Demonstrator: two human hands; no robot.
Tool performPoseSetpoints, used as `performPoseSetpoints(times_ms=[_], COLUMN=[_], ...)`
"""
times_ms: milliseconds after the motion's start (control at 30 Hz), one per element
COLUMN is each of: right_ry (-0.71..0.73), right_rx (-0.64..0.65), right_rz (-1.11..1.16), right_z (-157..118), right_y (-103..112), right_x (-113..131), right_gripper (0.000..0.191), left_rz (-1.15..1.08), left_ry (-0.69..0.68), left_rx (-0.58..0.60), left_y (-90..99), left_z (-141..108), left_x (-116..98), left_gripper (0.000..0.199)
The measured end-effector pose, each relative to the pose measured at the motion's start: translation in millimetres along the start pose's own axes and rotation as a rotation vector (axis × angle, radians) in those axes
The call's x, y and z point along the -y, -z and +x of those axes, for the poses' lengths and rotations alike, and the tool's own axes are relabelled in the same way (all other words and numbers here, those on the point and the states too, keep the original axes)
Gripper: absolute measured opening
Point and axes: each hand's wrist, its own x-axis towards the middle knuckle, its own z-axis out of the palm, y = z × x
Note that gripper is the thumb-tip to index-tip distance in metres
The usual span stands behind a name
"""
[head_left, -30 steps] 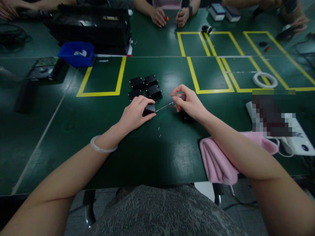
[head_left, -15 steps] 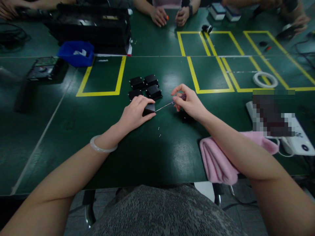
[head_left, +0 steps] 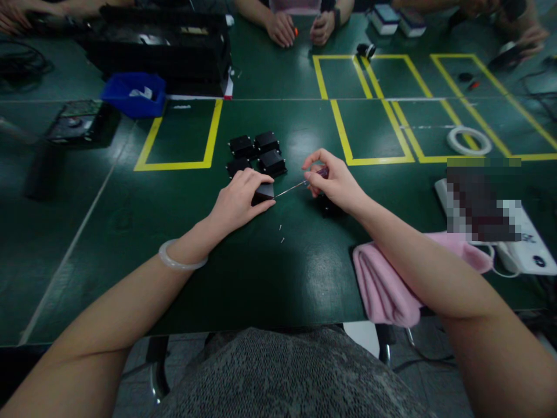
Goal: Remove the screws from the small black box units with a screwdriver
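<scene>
My left hand (head_left: 237, 197) is closed around a small black box (head_left: 265, 191) on the green table, thumb at its near right corner. A screwdriver (head_left: 290, 188) is pinched by the handle in my right hand (head_left: 331, 181); its thin shaft slants down left, and the tip meets the box beside my left thumb. Just beyond my left hand sit several similar black boxes (head_left: 272, 162) in a cluster. Two small screws (head_left: 282, 240) lie on the table nearer to me. Under my right hand is another dark part (head_left: 329, 206), mostly hidden.
A pink cloth (head_left: 387, 284) lies under my right forearm, beside a white power strip (head_left: 533, 249). A roll of white tape (head_left: 469, 141) is farther right. At left stand a blue bin (head_left: 134, 96) and a large black case (head_left: 161, 52). Co-workers' hands (head_left: 282, 29) show across the table.
</scene>
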Motion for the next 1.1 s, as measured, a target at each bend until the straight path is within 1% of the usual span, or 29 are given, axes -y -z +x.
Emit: performPoseSetpoints(times_ms=[100,233,333,467,567,667,833,1033,1100], right_ry=[-0.008,-0.019,-0.011,-0.002,0.000,-0.018,-0.018,-0.005,-0.009], right_rx=[-0.009,0.001,0.004,0.002,0.005,0.004,-0.003,-0.001,0.006], right_rz=[-0.008,-0.018,-0.021,-0.032,-0.026,-0.031,-0.029,-0.026,-0.033], right_z=[-0.2,-0.3,0.0,0.1,-0.1,-0.2,-0.2,-0.1,-0.3], right_y=[-0.4,-0.9,-0.2,0.8,0.5,0.0,0.2,-0.5,-0.7], right_x=[0.3,0.2,0.2,1.5,2.2,2.3,1.5,2.5,3.7], right_gripper=[0.012,0.017,0.013,0.019,0.015,0.019,0.010,0.018,0.024], left_rz=[0.003,0.008,0.007,0.009,0.005,0.003,0.002,0.003,0.005], left_ry=[-0.001,0.010,0.014,0.007,0.005,0.007,0.012,0.005,0.004], left_rx=[0.004,0.016,0.020,0.013,0.009,0.007,0.012,0.000,0.001], left_y=[0.3,1.1,1.3,0.8,0.4,0.2,0.4,-0.3,-0.1], left_z=[0.1,0.6,0.7,0.2,0.0,0.1,0.5,0.1,0.1], left_x=[0.1,-0.5,-0.4,0.3,0.4,0.1,-0.1,0.3,0.2], left_gripper=[0.040,0.041,0.041,0.041,0.040,0.040,0.041,0.039,0.039])
